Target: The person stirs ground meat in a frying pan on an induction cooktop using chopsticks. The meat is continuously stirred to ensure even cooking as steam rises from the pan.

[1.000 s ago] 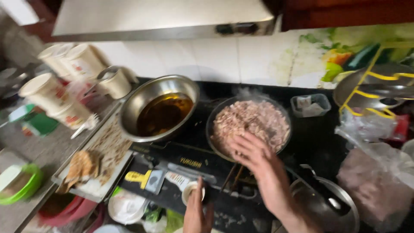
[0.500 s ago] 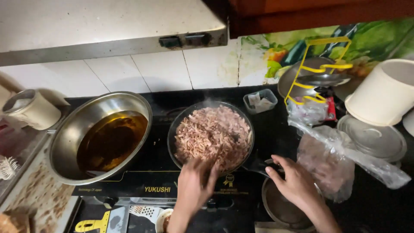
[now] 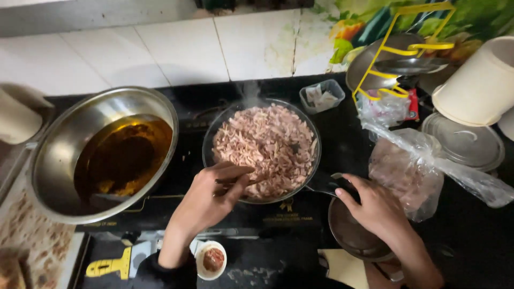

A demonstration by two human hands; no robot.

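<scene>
Centrally, the round black frying pan of shredded pink meat [image 3: 262, 150] sat on the stove. Left hand [image 3: 211, 198], fingers pinching a thin utensil at its near rim; right hand [image 3: 375, 206], fingers wrapped round its handle. Steel bowl of brown oil [image 3: 101, 152] crowded left, clear plastic bag [image 3: 412, 171] right.

A single head-worn camera looks steeply down from close above the black stove counter [image 3: 471, 235], facing its white-tiled back wall [image 3: 182, 48].
</scene>
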